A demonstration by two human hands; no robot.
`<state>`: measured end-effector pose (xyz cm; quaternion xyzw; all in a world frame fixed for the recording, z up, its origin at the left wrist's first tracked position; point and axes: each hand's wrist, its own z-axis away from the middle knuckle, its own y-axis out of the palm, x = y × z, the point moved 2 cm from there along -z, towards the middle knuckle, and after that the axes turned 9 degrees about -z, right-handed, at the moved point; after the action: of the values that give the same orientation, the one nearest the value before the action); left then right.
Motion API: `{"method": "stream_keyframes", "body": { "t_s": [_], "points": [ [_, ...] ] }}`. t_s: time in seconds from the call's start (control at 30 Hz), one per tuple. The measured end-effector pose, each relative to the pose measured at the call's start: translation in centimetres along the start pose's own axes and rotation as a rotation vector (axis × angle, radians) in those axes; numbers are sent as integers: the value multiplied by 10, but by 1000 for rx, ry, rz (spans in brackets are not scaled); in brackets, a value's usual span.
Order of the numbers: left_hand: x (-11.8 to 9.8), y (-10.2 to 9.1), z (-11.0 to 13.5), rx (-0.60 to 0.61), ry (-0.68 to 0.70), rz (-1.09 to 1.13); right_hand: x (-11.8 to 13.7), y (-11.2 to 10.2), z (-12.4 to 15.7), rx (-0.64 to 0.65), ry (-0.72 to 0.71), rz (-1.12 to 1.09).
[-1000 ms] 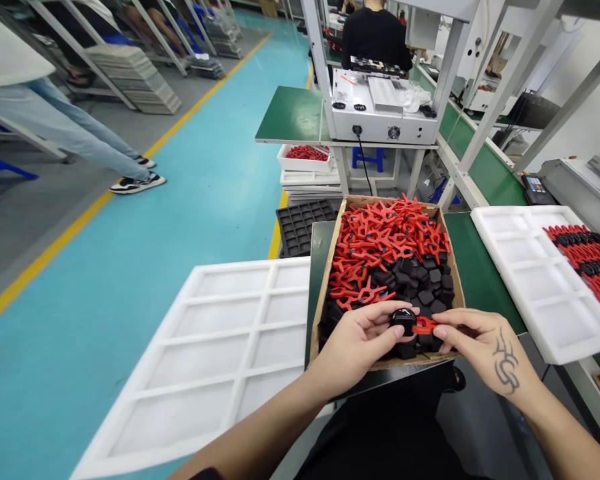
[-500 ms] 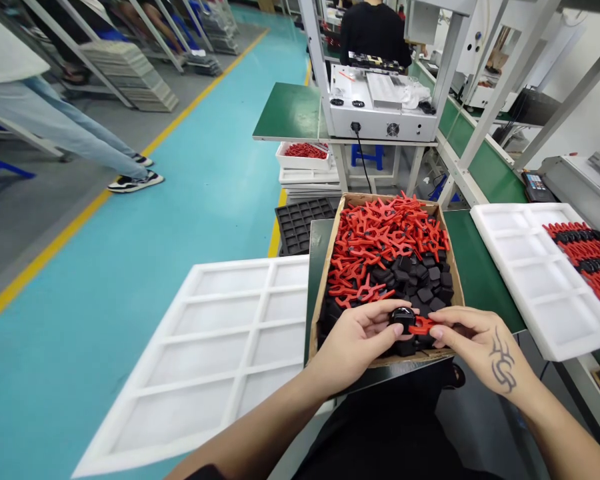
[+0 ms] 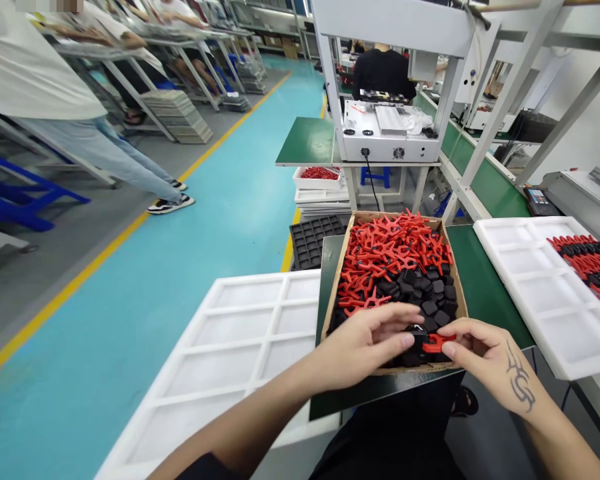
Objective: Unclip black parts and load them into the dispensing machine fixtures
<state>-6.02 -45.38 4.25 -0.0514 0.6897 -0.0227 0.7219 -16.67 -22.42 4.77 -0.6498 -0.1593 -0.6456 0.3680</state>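
Note:
A cardboard box (image 3: pixel 340 277) on the green table holds a heap of red clips (image 3: pixel 390 250) at the back and several black square pads (image 3: pixel 430 290) at the front. My left hand (image 3: pixel 365 347) is over the box's near edge, fingers pinched on a small black pad (image 3: pixel 419 331). My right hand (image 3: pixel 487 357), tattooed on its back, pinches a red clip (image 3: pixel 439 343) and holds it against that black pad.
A white foam tray (image 3: pixel 230 353) with bare compartments juts out left of the box. Another white tray (image 3: pixel 540 293) on the right carries assembled red and black clips (image 3: pixel 593 263). A black grid tray (image 3: pixel 313 237), stacked trays and a white machine (image 3: pixel 390 133) stand beyond. People stand at left.
The camera tilted up and shifted, so more of the hall shows. Both hands stay at the box's near edge with the black pad and red clip pressed together.

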Motion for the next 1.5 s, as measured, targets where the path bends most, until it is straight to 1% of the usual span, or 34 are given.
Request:
{"method": "stream_keyframes", "body": {
  "t_s": [0.03, 0.07, 0.1, 0.13, 0.17, 0.2, 0.27, 0.3, 0.37, 0.43, 0.53, 0.6, 0.67, 0.7, 0.73, 0.83, 0.9, 0.97, 1.03, 1.13, 1.23, 1.33, 1.5],
  "points": [
    [-6, -12, -8, -76, 100, -197, -3, -2, 1, -38, 16, -24],
    [-11, -25, -18, -194, 215, -432, -6, -3, 2, -75, 31, -45],
    [-16, -37, -30, -285, 322, -680, -8, -5, 2, -108, 42, -64],
    [-20, -47, -43, -342, 394, -924, -10, -6, 3, -133, 49, -83],
    [-21, -54, -56, -336, 427, -1152, -12, -6, 3, -151, 51, -104],
    [-21, -59, -68, -299, 444, -1324, -13, -7, 3, -163, 50, -124],
    [-20, -61, -89, -222, 456, -1477, -16, -9, 5, -177, 44, -154],
    [-20, -59, -96, -191, 462, -1500, -17, -11, 6, -184, 41, -162],
    [-20, -51, -105, -153, 479, -1514, -21, -16, 8, -205, 30, -174],
    [-21, -44, -107, -129, 494, -1514, -24, -21, 12, -228, 19, -187],
    [-27, -40, -102, -122, 509, -1456, -28, -29, 17, -256, 6, -214],
    [-31, -40, -94, -141, 519, -1399, -30, -33, 20, -275, -14, -250],
    [-35, -40, -82, -176, 500, -1259, -32, -34, 23, -299, -40, -301],
    [-36, -39, -75, -186, 458, -1115, -34, -34, 24, -310, -50, -323],
    [-36, -38, -67, -182, 394, -923, -35, -34, 26, -321, -56, -339],
    [-28, -24, -45, -102, 151, -275, -36, -33, 30, -330, -55, -373],
    [-19, -12, -33, -69, 31, -16, -35, -31, 33, -329, -58, -389],
    [-10, -1, -25, -81, -65, 139, -33, -28, 35, -327, -64, -385],
    [-1, 7, -21, -104, -141, 243, -31, -26, 37, -326, -67, -365],
    [8, 13, -17, -131, -193, 356, -31, -23, 38, -329, -65, -350],
    [10, 16, -16, -141, -199, 425, -29, -20, 38, -329, -72, -351],
    [12, 19, -16, -123, -206, 456, -24, -16, 37, -317, -73, -341],
    [15, 23, -15, -100, -212, 480, -16, -10, 35, -346, -46, -345]
  ]
}}
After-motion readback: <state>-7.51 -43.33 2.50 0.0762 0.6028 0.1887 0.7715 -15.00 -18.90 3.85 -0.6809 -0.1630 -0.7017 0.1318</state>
